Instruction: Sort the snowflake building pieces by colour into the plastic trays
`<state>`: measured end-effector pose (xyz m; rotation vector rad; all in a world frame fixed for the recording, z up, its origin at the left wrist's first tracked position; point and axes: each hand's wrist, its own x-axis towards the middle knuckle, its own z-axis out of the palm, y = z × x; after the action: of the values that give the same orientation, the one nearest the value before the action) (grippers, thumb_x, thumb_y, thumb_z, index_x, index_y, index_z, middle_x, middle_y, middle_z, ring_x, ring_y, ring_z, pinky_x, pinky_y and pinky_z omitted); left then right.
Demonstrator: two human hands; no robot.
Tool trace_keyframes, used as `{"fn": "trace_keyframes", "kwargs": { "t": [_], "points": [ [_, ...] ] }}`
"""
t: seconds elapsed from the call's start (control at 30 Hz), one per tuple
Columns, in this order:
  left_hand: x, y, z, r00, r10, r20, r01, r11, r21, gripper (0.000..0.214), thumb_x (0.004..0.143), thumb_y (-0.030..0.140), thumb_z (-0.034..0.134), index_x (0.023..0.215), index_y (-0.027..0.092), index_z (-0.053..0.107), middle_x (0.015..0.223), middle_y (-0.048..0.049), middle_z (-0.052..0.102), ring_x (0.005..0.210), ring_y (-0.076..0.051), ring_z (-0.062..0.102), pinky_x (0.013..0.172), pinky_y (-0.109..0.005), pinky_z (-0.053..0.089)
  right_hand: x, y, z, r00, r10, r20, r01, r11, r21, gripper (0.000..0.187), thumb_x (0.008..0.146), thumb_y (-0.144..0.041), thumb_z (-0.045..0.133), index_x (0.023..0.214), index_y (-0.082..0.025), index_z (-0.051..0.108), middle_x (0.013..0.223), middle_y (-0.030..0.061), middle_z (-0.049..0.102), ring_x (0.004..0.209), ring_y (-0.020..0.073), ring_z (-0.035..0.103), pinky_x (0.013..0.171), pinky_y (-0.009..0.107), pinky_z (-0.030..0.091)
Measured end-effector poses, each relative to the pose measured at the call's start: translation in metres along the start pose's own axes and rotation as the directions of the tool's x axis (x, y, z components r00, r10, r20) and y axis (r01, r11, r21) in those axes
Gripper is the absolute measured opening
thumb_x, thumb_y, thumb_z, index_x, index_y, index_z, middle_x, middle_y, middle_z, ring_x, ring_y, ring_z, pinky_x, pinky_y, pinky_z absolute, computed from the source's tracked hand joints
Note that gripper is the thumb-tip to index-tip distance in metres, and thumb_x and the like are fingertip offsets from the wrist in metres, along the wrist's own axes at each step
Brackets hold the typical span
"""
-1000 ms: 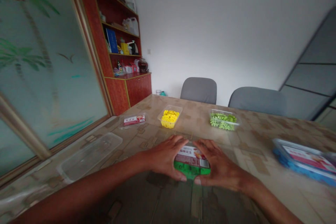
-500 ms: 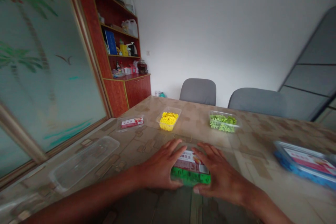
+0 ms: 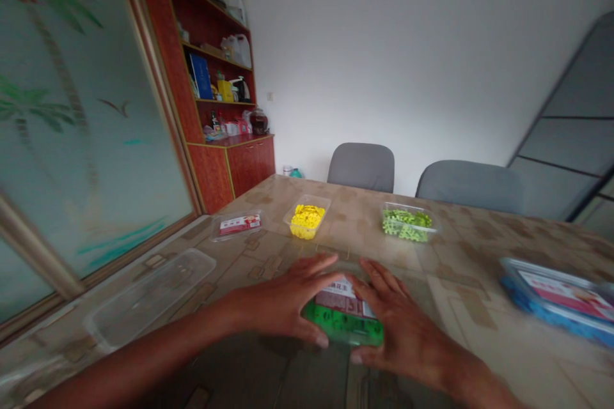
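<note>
A lidded clear box of dark green pieces (image 3: 344, 323), with a red and white label on top, rests on the patterned table (image 3: 460, 281) right in front of me. My left hand (image 3: 283, 300) clasps its left side, fingers curved over the lid and thumb against the near wall. On the other side my right hand (image 3: 403, 326) grips it the same way.
An open tub of yellow pieces (image 3: 306, 220) and one of light green pieces (image 3: 406, 223) stand farther back. A closed blue box (image 3: 559, 300) lies at the right, an empty clear tub (image 3: 148, 294) and a loose labelled lid (image 3: 238, 225) at the left. Two grey chairs (image 3: 362, 166) face me.
Both hands have drawn the green box a little nearer to me along the table, keeping hold of its two sides.
</note>
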<state>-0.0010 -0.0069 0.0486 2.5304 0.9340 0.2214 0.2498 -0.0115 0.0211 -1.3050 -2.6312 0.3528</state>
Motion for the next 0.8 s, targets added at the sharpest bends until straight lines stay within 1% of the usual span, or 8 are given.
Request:
{"fn": "trace_keyframes", "kwargs": {
  "t": [0.1, 0.23, 0.4, 0.47, 0.57, 0.67, 0.73, 0.8],
  "points": [
    [-0.007, -0.003, 0.012, 0.998, 0.040, -0.043, -0.036, 0.997, 0.070, 0.076, 0.087, 0.057, 0.049, 0.147, 0.021, 0.020, 0.155, -0.0132, 0.006, 0.141, -0.034, -0.001, 0.112, -0.054, 0.012, -0.001, 0.000, 0.007, 0.998, -0.026, -0.054, 0.023, 0.999, -0.043, 0.093, 0.062, -0.052, 0.074, 0.142, -0.026, 0.037, 0.152, 0.0145, 0.021, 0.138, 0.0396, 0.015, 0.107, 0.058, 0.023],
    [-0.007, -0.007, 0.027, 0.991, 0.071, -0.110, -0.058, 0.991, 0.119, 0.081, 0.085, 0.059, 0.051, 0.147, 0.018, 0.019, 0.154, -0.0162, 0.012, 0.140, -0.036, 0.002, 0.112, -0.054, 0.011, 0.000, 0.003, 0.008, 0.998, -0.027, -0.054, 0.023, 0.997, -0.072, 0.093, 0.062, -0.053, 0.073, 0.142, -0.023, 0.037, 0.151, 0.0176, 0.023, 0.137, 0.0405, 0.016, 0.107, 0.059, 0.021],
    [-0.012, -0.009, 0.031, 0.980, 0.064, -0.187, -0.050, 0.996, 0.078, 0.081, 0.084, 0.058, 0.052, 0.147, 0.024, 0.015, 0.155, -0.0137, 0.006, 0.141, -0.036, 0.004, 0.111, -0.056, 0.011, -0.007, 0.011, 0.004, 0.995, -0.079, -0.060, 0.086, 0.989, 0.124, 0.086, 0.072, -0.064, 0.061, 0.144, -0.026, 0.032, 0.155, 0.0124, 0.012, 0.139, 0.0365, 0.010, 0.109, 0.057, 0.021],
    [-0.018, -0.008, 0.029, 0.967, 0.023, -0.254, -0.019, 1.000, 0.020, 0.078, 0.084, 0.057, 0.055, 0.145, 0.025, 0.019, 0.155, -0.0126, 0.008, 0.140, -0.035, 0.009, 0.111, -0.054, 0.015, -0.013, 0.015, 0.004, 0.985, 0.017, -0.172, 0.025, 0.971, 0.238, 0.074, 0.082, -0.061, 0.050, 0.143, -0.024, 0.031, 0.153, 0.0126, 0.019, 0.139, 0.0333, 0.017, 0.108, 0.054, 0.026],
    [-0.027, -0.006, 0.030, 0.874, -0.219, -0.433, 0.147, 0.970, -0.193, 0.057, 0.086, 0.047, 0.054, 0.135, 0.024, 0.034, 0.138, -0.0131, 0.040, 0.126, -0.030, 0.039, 0.103, -0.047, 0.033, -0.024, 0.021, 0.009, 0.904, 0.285, -0.319, -0.148, 0.908, 0.392, 0.064, 0.084, -0.061, 0.042, 0.133, -0.020, 0.041, 0.128, 0.0165, 0.050, 0.118, 0.0320, 0.049, 0.094, 0.049, 0.044],
    [-0.031, -0.005, 0.037, 0.815, -0.503, -0.287, 0.257, 0.758, -0.600, 0.043, 0.086, 0.044, 0.052, 0.119, 0.020, 0.039, 0.087, -0.0042, 0.060, 0.077, -0.019, 0.060, 0.066, -0.032, 0.048, -0.036, 0.022, 0.018, 0.860, 0.487, -0.151, -0.313, 0.739, 0.597, 0.061, 0.083, -0.064, 0.042, 0.124, -0.020, 0.047, 0.076, 0.0047, 0.063, 0.065, 0.0216, 0.063, 0.059, 0.035, 0.054],
    [-0.031, -0.003, 0.043, 0.841, -0.536, -0.077, 0.247, 0.505, -0.827, 0.041, 0.084, 0.046, 0.055, 0.111, 0.020, 0.039, 0.072, 0.0014, 0.058, 0.058, -0.013, 0.056, 0.050, -0.023, 0.041, -0.042, 0.018, 0.023, 0.849, 0.528, 0.029, -0.381, 0.571, 0.727, 0.063, 0.082, -0.066, 0.044, 0.125, -0.020, 0.045, 0.058, -0.0027, 0.057, 0.044, 0.0158, 0.056, 0.042, 0.027, 0.047],
    [-0.030, 0.000, 0.047, 0.840, -0.542, 0.021, 0.196, 0.267, -0.944, 0.039, 0.081, 0.044, 0.060, 0.104, 0.019, 0.040, 0.071, 0.0023, 0.060, 0.056, -0.011, 0.056, 0.049, -0.020, 0.039, -0.045, 0.013, 0.028, 0.845, 0.519, 0.132, -0.391, 0.428, 0.815, 0.068, 0.078, -0.067, 0.049, 0.127, -0.019, 0.042, 0.054, -0.0049, 0.056, 0.037, 0.0138, 0.054, 0.036, 0.024, 0.042]
  ]
}}
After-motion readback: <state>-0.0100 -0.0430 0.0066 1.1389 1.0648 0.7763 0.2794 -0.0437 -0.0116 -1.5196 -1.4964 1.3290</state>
